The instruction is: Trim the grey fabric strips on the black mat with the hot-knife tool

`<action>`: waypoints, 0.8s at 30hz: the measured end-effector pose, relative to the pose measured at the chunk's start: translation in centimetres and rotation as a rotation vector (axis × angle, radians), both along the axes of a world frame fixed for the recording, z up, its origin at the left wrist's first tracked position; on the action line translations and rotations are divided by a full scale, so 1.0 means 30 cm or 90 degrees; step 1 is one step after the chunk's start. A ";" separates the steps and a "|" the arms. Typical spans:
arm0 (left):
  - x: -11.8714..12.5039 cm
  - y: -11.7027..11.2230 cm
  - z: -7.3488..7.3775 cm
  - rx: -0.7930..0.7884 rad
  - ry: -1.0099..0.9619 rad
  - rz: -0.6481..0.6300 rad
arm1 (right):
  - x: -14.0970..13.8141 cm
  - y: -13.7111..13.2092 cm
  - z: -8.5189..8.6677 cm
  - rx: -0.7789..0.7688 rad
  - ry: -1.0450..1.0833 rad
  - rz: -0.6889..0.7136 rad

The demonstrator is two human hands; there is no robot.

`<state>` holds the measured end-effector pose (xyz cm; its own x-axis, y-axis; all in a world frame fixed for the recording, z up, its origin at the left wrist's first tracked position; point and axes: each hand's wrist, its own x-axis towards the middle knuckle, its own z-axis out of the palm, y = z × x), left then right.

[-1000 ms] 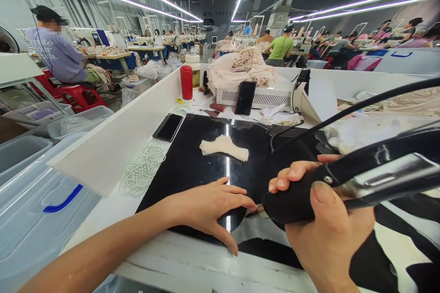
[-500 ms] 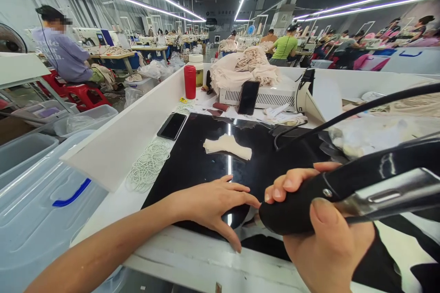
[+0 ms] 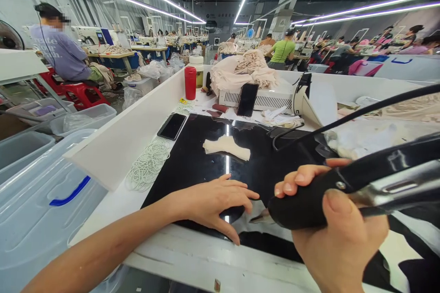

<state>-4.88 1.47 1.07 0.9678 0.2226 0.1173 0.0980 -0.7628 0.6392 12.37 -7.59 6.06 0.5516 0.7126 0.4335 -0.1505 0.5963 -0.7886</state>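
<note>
My right hand is wrapped round the thick black handle of a tool with a long silver metal lever along its side. A grey pointed tip shows in front of the handle; the tool's underside is hidden. To its left, my left hand holds nothing, its fingers spread low over the near edge of a glossy black sheet. Whether its fingertips press on the sheet, I cannot tell. Beyond this hand lies a small cream fabric piece, curved along one side.
A black phone and a heap of pale elastic loops lie left of the sheet. Behind stand a red bottle, another propped phone and piled beige fabric. A black cable arches over the right side.
My right hand has shifted slightly right with the tool, showing more of its tip. A wider gap now separates the tool from my left fingers, which are slightly more bent.
</note>
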 end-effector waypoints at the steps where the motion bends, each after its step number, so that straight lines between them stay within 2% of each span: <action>1: -0.006 0.001 0.002 0.012 -0.002 0.000 | 0.014 0.001 0.009 -0.006 0.005 -0.023; 4: -0.026 0.015 0.007 0.061 -0.017 0.000 | 0.053 0.006 0.029 -0.023 0.016 -0.080; 8: -0.052 0.050 0.015 0.142 -0.008 0.019 | 0.081 0.011 0.026 -0.030 0.013 -0.121; 12: -0.061 0.070 0.018 0.264 -0.018 0.125 | 0.075 0.011 0.011 -0.022 0.013 -0.117; 14: -0.051 0.059 0.016 0.289 -0.045 0.191 | 0.065 0.014 0.004 -0.015 0.011 -0.101; 16: -0.032 0.032 0.013 0.253 -0.078 0.217 | 0.054 0.019 -0.002 -0.004 0.008 -0.088; 19: 0.000 -0.021 0.008 0.154 -0.096 0.196 | 0.040 0.028 -0.012 0.010 0.001 -0.079; 24: 0.021 -0.079 0.007 0.036 -0.024 0.172 | 0.025 0.037 -0.027 0.014 0.004 -0.059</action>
